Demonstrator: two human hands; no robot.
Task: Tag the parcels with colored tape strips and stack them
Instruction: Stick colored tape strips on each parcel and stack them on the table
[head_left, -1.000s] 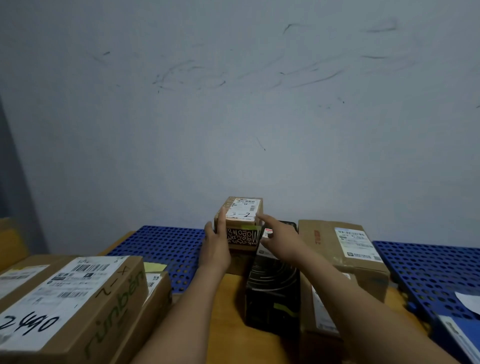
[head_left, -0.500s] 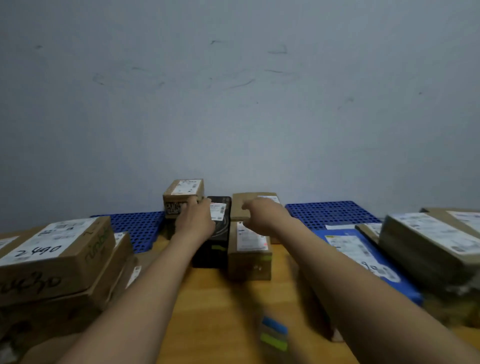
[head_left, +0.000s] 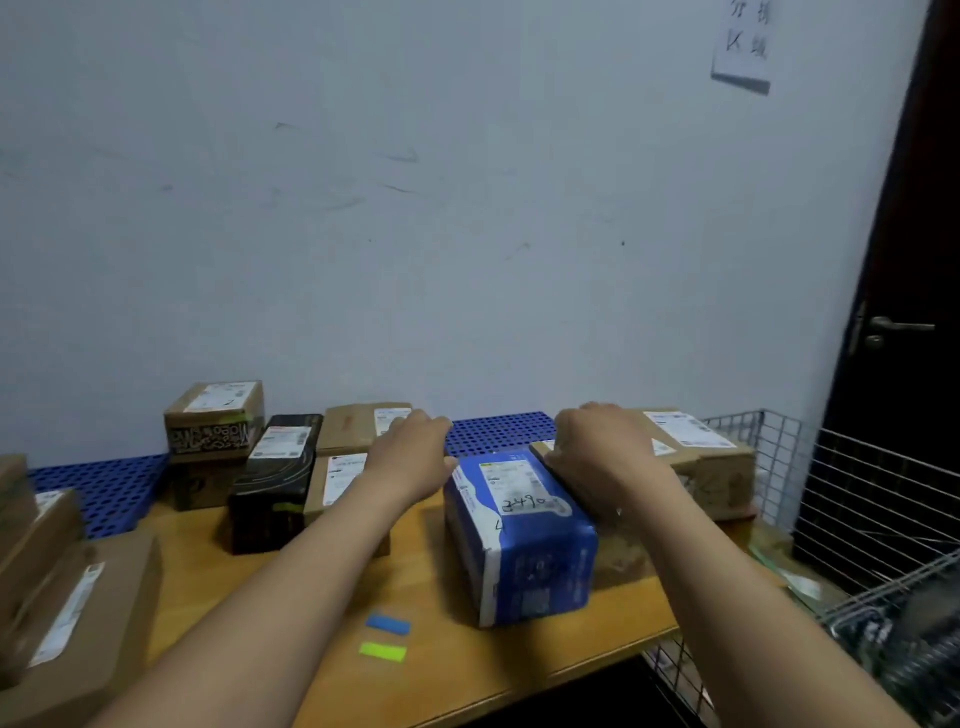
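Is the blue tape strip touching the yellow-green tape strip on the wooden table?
Apart. The head view shows a band of bare wooden table between the blue tape strip and the yellow-green tape strip.

**Table layout**

The table (head_left: 415, 582) fills the lower frame. The wrapped parcel (head_left: 519, 535) lies on it right of centre, its long side running away from the viewer. The left hand (head_left: 410, 462) is at the parcel's far left corner, and the right hand (head_left: 602, 452) is at its far right side.

The first tape strip (head_left: 388, 623) lies on the table below and left of the parcel. The second tape strip (head_left: 383, 651) lies just below the first.

Behind these, from left to right:
- a two-box stack (head_left: 215, 415)
- a long carton (head_left: 272, 483)
- a second stack (head_left: 343, 478)
- a perforated mat (head_left: 493, 431)
- a third stack (head_left: 717, 467), behind the right hand

More boxes (head_left: 67, 597) occupy the lower left. A wire basket (head_left: 883, 519) stands at the right edge, beside the table.
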